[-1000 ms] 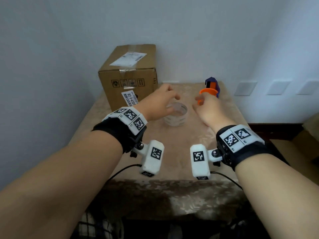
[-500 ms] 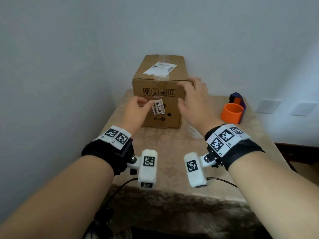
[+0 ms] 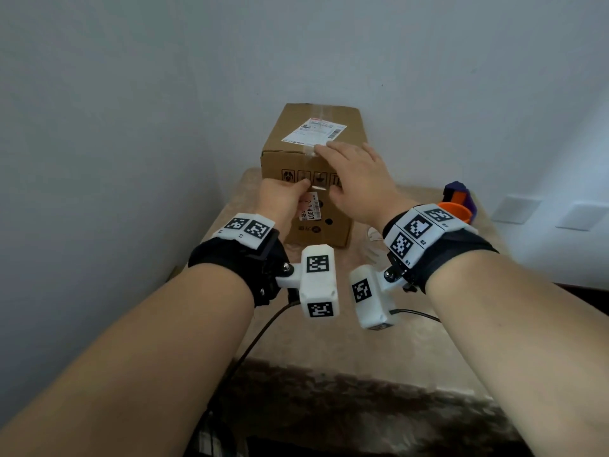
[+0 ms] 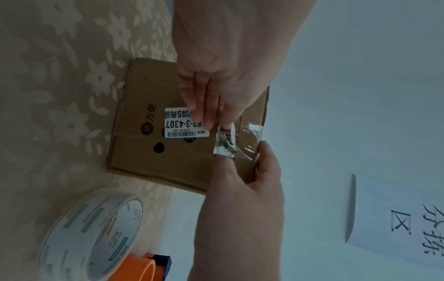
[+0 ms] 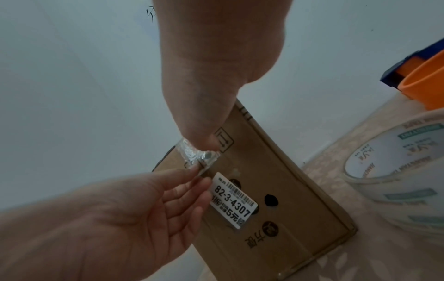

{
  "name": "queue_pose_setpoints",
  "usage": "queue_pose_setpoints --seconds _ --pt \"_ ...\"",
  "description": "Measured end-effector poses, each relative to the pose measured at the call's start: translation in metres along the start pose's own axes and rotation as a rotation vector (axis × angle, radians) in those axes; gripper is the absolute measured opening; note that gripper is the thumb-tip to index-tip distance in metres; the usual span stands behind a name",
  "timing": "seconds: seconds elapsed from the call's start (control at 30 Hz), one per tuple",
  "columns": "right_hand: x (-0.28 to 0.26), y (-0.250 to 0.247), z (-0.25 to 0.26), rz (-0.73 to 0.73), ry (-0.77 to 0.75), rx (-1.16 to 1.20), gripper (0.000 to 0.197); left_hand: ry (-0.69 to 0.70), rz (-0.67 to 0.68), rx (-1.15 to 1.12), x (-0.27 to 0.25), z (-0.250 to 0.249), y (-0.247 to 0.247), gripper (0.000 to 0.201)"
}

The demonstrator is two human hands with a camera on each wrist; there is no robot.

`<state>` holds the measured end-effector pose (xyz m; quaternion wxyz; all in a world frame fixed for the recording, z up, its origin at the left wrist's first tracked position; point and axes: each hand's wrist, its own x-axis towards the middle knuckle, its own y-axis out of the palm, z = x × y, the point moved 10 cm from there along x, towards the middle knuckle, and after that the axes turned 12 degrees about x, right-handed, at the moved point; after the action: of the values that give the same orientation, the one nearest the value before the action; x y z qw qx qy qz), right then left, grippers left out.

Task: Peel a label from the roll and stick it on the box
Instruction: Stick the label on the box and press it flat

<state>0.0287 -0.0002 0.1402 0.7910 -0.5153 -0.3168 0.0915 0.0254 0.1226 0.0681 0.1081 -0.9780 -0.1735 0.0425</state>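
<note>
Left hand point(image 3: 283, 199): nearest me, low against the front of the box — finger and thumb look pinched on the lower end of the clear strip, the other fingers loosely spread.
Clear strip point(image 4: 236, 141): the piece off the roll, see-through and crinkled, held taut between both hands just above the white barcode sticker point(image 4: 186, 122); part of it seems to touch the cardboard already, though how much I cannot tell.
Right hand point(image 3: 357, 179): draped over the box's top front edge, thumb tip pressing the strip's upper end, fingers lying fairly straight along the top.
How the strip handles: by my reckoning it is feather-light, limp and very tacky — it will wrinkle or fold onto itself if slackened, so the two ends are the places to hold while the middle is smoothed down.
Tape roll point(image 4: 96, 233): standing on the patterned tablecloth point(image 4: 48, 95) to the right of the box, well apart from the hands.
Box point(image 3: 296, 143): brown cardboard, shut and taped, a shipping label point(image 3: 314, 130) on its lid; contents unseen.
Orange dispenser point(image 3: 456, 211): farther right near the wall; its ring looks hollow.
</note>
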Motion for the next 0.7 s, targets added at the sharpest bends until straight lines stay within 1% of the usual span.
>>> queue_pose_setpoints --seconds 0.1,0.17,0.33,0.4,0.57,0.7 --pt "0.003 -0.002 0.000 0.031 0.001 0.018 0.063 -0.016 -0.008 -0.021 -0.003 0.000 -0.002 0.020" --pt "0.003 -0.001 -0.001 0.056 -0.004 0.008 0.060 0.002 0.001 -0.020 -0.006 -0.002 -0.002 0.020" --pt "0.008 -0.002 -0.002 0.057 -0.017 -0.020 0.046 0.121 0.007 0.078 -0.016 -0.011 -0.003 0.029" --pt "0.012 -0.004 -0.003 0.018 -0.017 -0.003 0.040 0.160 0.014 0.119 -0.017 -0.012 -0.002 0.031" --pt "0.027 -0.017 -0.006 -0.204 0.000 0.156 0.030 0.178 0.013 0.145 -0.014 -0.007 -0.001 0.030" --pt "0.034 -0.013 -0.012 -0.234 0.014 0.308 0.027 0.224 0.012 0.139 -0.013 -0.013 -0.003 0.025"
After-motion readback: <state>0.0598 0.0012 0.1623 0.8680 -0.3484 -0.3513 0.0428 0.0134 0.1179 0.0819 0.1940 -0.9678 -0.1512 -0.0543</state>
